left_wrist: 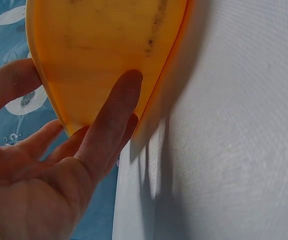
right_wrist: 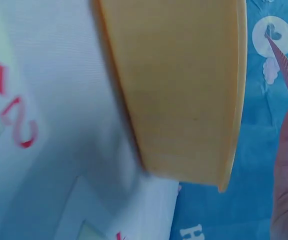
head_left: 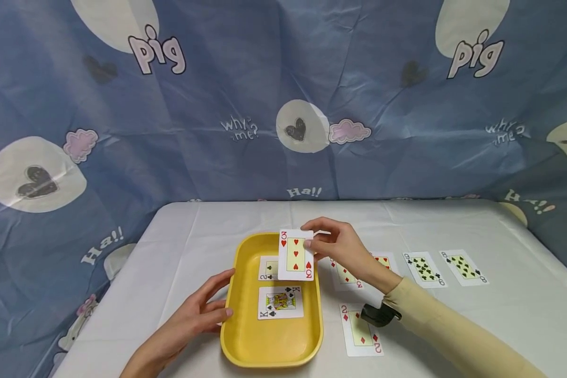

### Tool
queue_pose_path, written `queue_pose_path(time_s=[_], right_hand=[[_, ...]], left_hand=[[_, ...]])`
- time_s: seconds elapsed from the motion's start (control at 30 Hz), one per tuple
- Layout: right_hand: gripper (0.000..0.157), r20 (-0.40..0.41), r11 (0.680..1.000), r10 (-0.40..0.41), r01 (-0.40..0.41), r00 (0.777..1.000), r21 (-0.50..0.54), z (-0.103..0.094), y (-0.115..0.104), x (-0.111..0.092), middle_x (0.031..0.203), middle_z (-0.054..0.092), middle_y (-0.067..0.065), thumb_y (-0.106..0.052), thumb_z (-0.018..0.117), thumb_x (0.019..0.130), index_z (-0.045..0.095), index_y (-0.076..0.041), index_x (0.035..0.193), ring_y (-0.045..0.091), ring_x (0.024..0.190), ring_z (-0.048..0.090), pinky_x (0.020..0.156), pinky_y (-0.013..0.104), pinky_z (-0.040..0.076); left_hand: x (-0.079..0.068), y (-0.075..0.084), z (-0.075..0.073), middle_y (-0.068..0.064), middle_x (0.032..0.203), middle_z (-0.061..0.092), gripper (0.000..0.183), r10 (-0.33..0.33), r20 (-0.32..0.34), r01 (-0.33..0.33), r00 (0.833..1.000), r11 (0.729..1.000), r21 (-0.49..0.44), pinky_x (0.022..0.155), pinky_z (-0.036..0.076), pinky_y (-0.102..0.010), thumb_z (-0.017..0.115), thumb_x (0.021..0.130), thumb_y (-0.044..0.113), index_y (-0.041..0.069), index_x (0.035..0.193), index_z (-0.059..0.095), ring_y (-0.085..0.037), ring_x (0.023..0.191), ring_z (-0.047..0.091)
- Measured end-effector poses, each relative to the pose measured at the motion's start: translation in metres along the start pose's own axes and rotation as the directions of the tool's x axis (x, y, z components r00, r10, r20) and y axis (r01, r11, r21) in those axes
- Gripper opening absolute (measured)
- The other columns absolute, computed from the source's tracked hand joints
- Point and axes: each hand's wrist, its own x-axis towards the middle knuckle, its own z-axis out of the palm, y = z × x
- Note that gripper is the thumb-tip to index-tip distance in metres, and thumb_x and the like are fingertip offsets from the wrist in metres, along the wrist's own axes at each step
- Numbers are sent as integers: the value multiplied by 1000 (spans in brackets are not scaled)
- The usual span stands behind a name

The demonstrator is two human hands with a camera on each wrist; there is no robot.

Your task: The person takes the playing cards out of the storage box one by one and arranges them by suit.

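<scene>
My right hand [head_left: 337,245] pinches a three of hearts playing card [head_left: 295,257] by its right edge, over the right rim of a yellow tray [head_left: 271,354]. In the right wrist view that card [right_wrist: 284,67] shows edge-on, above the fingers. Inside the tray lies a king of spades [head_left: 280,303], face up. Above it, a two of clubs [head_left: 267,269] is partly covered by the held card. My left hand [head_left: 193,315] rests against the tray's left side. Its fairly straight fingers [left_wrist: 109,120] touch the outer wall and rim in the left wrist view.
Right of the tray, a two of diamonds [head_left: 359,336] lies on the white-covered table [head_left: 515,325], partly hidden by the black wrist strap [head_left: 379,315]. Two red cards sit partly behind the right hand. Farther right are a nine of clubs [head_left: 424,269] and a black eight [head_left: 463,267].
</scene>
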Motion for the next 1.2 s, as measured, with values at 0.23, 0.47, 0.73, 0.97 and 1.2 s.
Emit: queue_pose_path(time_s=[0.23,0.47,0.73,0.97,1.2], right_hand=[[33,-27,998,22,-23,999,-57,-20,-2,-21,105,61,20,-11,73,90,63,-7,121,25,79,66,71,46,57],[33,-36,992,47,-51,998,-118,-40,-2,-37,96,63,22,-14,73,90,64,-8,120,28,79,66,71,45,57],[32,-26,985,74,-77,997,-154,-60,-5,-56,102,66,19,-14,74,89,64,-9,119,31,81,67,70,46,57],[32,3,977,91,-89,996,-196,-80,-8,-74,98,66,20,-11,73,89,62,-6,119,28,74,65,64,44,57],[32,-30,971,98,-102,995,-217,-99,-8,-92,99,67,19,-9,72,90,61,-2,119,25,77,66,64,42,57]], left_hand=[[1,0,-1,-12,161,18,72,-3,-6,3,1000,1000,-9,83,55,-44,67,93,17,23,154,30,-29,114,60],[0,0,-2,-12,161,16,71,-4,-6,4,1000,1000,-12,83,55,-45,68,94,18,24,154,30,-29,118,58],[-1,0,-2,-10,161,16,71,-2,6,2,1000,1000,-16,83,55,-45,67,94,19,25,154,30,-30,119,57],[0,1,0,-11,161,17,71,-10,0,10,1000,1000,-12,83,55,-44,67,94,19,24,154,30,-29,119,57],[0,1,0,-11,161,16,72,-13,-7,13,1000,1000,-15,82,55,-44,68,93,19,25,154,29,-29,120,57]])
